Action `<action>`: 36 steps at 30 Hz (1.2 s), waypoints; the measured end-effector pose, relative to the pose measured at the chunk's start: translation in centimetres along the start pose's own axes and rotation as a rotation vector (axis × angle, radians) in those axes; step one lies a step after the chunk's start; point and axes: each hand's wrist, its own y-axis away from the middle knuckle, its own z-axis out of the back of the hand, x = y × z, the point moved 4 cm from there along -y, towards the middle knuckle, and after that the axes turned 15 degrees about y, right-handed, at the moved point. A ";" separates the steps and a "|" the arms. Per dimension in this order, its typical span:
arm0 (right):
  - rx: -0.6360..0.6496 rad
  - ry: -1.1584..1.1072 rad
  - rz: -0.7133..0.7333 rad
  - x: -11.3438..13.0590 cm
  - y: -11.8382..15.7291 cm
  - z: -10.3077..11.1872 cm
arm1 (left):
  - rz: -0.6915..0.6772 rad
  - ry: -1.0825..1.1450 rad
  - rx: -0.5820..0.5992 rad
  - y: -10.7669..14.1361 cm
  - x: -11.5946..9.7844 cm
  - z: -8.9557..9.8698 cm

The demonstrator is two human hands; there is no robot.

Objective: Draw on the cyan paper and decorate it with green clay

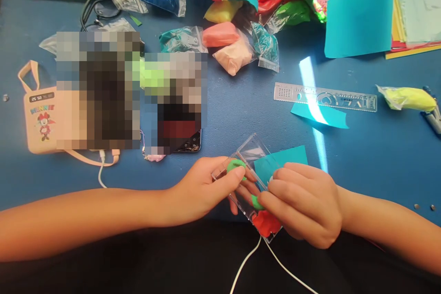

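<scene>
The clear case (252,171), held above the near edge of the desk (237,101), looks light, stiff and brittle, best taken by its rims; its red clay (267,223) seems soft. The left hand (210,183) pinches it, thumb on green clay (235,165); the right hand's (305,202) fingers curl, their grip hidden.

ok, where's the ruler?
Head view, right of centre: the ruler lies partly over a blue paper strip, left of the yellow packet.

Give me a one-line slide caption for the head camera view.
Left hand holds a clear plastic case while the right hand touches green clay beside red clay, a stencil ruler beyond.
</scene>
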 end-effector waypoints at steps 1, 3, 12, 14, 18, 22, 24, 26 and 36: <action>0.003 -0.054 -0.043 -0.1 0.1 0.1 | 0.001 0.013 -0.008 0.0 0.0 0.1; 0.033 -0.184 -0.156 -0.6 0.4 0.2 | 0.018 0.025 -0.016 -0.1 0.0 0.2; 0.000 -1.195 -1.094 -4.9 1.5 -1.1 | -0.008 0.088 0.028 0.0 -0.1 0.7; 0.022 -1.351 -1.252 -5.6 1.6 -1.7 | -0.009 0.094 0.026 0.1 0.0 0.8; -0.037 -1.459 -1.407 -6.4 1.7 -2.3 | -0.032 0.062 -0.029 -0.1 0.1 1.1; -0.043 -1.584 -1.447 -6.4 1.7 -2.9 | -0.032 0.021 -0.075 -0.2 0.0 1.0; -0.060 -1.639 -1.446 -6.5 1.8 -3.1 | -0.026 0.010 -0.085 -0.2 -0.1 0.9; -0.045 -1.693 -1.422 -6.5 1.7 -3.1 | -0.025 -0.001 -0.099 -0.2 -0.1 0.9; -0.023 -1.544 -1.403 -6.9 2.0 -2.8 | -0.036 0.019 -0.060 -0.2 -0.3 1.2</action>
